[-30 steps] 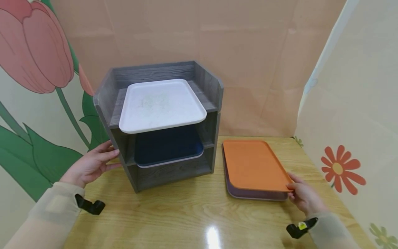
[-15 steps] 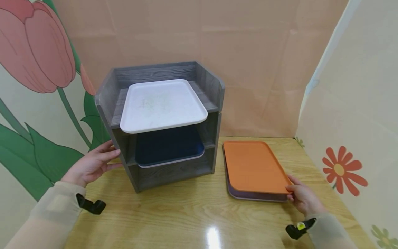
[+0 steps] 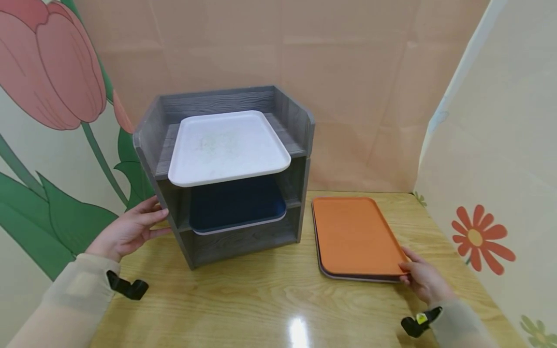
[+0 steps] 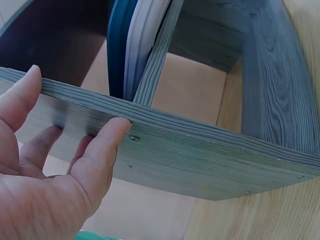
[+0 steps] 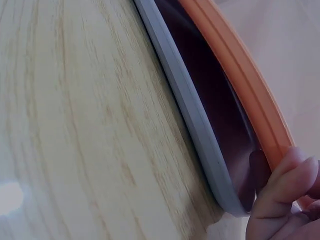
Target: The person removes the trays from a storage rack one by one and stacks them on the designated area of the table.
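With thumb above and fingers below, my right hand (image 3: 424, 278) pinches the near right corner of an orange tray (image 3: 357, 237). That tray lies over a dark purple tray (image 5: 210, 95) with a pale rim, and a narrow gap shows between them in the right wrist view. My left hand (image 3: 130, 229) rests against the left side panel of a grey wooden shelf unit (image 3: 289, 227), fingers spread and straight along the panel. A white tray (image 3: 228, 147) sits on the unit's top level, sticking out in front. Below it, a dark blue tray (image 3: 237, 205) lies on a light-coloured one on the middle shelf.
The shelf unit stands left of centre on a wooden table (image 3: 261, 299), slightly angled. Behind rises a peach-coloured backdrop (image 3: 357, 96). A wall with painted flowers (image 3: 474, 237) borders the table on the right, and a tulip mural (image 3: 61, 67) on the left.
The orange tray's near edge has come down towards the purple tray, covering more of it. My right hand has lowered with it. The left hand and the shelf unit stay in place.
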### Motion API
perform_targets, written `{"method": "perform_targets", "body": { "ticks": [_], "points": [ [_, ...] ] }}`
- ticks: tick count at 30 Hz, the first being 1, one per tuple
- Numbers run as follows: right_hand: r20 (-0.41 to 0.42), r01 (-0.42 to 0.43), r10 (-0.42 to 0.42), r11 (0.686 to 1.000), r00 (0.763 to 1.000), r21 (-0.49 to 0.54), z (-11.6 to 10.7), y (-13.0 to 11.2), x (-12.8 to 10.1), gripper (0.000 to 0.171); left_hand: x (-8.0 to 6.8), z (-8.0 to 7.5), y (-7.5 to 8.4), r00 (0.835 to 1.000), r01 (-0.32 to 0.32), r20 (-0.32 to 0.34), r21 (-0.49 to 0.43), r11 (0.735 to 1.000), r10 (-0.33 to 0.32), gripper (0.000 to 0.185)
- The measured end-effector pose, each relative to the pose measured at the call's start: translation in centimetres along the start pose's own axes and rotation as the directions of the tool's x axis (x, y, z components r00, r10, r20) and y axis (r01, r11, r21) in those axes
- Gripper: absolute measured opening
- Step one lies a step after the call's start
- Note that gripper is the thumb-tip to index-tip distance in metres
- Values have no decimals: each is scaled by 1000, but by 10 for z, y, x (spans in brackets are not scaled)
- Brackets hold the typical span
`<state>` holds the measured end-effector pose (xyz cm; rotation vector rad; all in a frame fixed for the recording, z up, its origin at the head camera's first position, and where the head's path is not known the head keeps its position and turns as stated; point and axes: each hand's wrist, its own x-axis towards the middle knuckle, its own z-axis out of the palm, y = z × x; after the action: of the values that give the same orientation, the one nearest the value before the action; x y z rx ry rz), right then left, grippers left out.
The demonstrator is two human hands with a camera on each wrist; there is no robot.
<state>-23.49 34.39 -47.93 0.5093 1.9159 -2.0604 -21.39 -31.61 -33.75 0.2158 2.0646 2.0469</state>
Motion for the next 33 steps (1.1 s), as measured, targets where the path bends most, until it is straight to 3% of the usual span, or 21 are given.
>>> {"method": "perform_targets", "body": {
  "ticks": [15, 27, 33],
  "points": [
    [-18, 38, -40, 996, 999, -76, -7, 8, 6, 67, 0, 1, 2, 1000, 10, -6, 13, 1000, -10, 74],
    [-62, 38, -53, 973, 997, -228, -2, 7, 1, 63, 0, 1, 2, 1000, -5, -1, 0, 1000, 5, 72],
    [-71, 26, -45, 967, 996, -255, -1, 7, 0, 63, -2, 2, 2, 1000, -5, -2, 9, 1000, 5, 73]
  ]
}}
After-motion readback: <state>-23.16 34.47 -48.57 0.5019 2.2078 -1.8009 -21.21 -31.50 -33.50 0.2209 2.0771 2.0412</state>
